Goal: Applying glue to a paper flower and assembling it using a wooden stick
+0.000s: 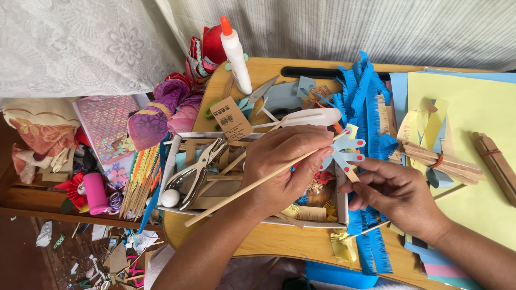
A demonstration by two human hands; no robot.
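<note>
My left hand (pixel 287 166) grips a long thin wooden stick (pixel 231 197) that runs from lower left up to a pale blue paper cut-out (pixel 344 153) with finger-like lobes and red dots. My right hand (pixel 395 196) pinches the lower edge of that cut-out, right beside the stick's tip. Both hands hover over a shallow white box (pixel 173 161) full of craft scraps, on a small wooden table (pixel 279 241). Strips of fringed blue paper (pixel 363 99) lie just behind the cut-out.
A metal hole punch (pixel 201 169) and a white ball lie in the box. A glue bottle (pixel 236 53) with an orange cap, scissors (pixel 258 94) and a tag sit at the back. Yellow paper (pixel 467 107), bundled flat wooden sticks (pixel 446 161), fabric flowers and a pink tube (pixel 95 192) crowd the sides.
</note>
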